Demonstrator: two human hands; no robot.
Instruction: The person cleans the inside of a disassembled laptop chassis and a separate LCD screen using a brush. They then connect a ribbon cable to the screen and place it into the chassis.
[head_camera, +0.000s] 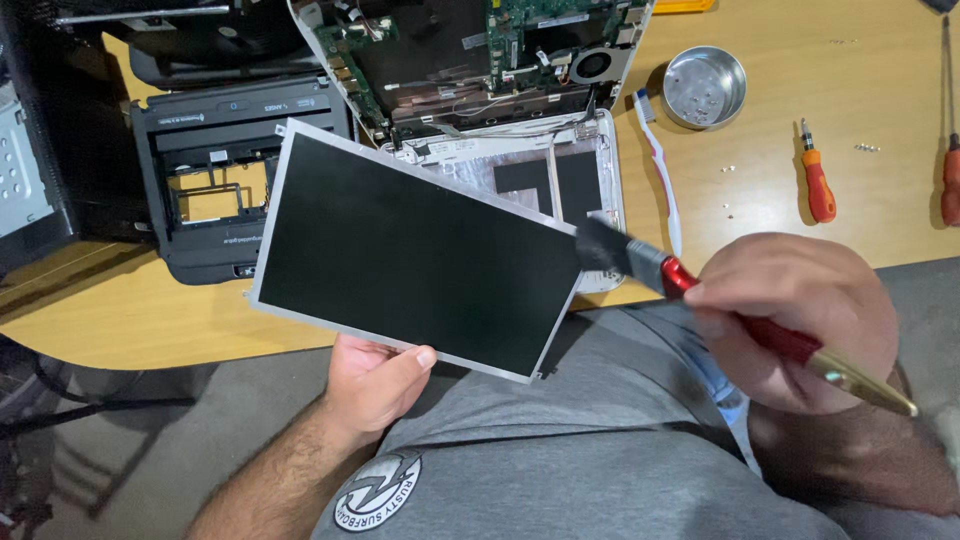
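The left hand (375, 385) grips the bare laptop screen panel (415, 250) by its lower edge; the right hand (795, 315) clasps a red-handled brush (690, 285), bristles touching the panel's right edge.

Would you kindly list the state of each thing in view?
Screen panel: detached, held tilted by left hand.
Brush: in right hand, bristles at the panel's edge.
Laptop: opened, circuit board exposed.
Metal bowl: upright.
Orange screwdriver: lying on table.
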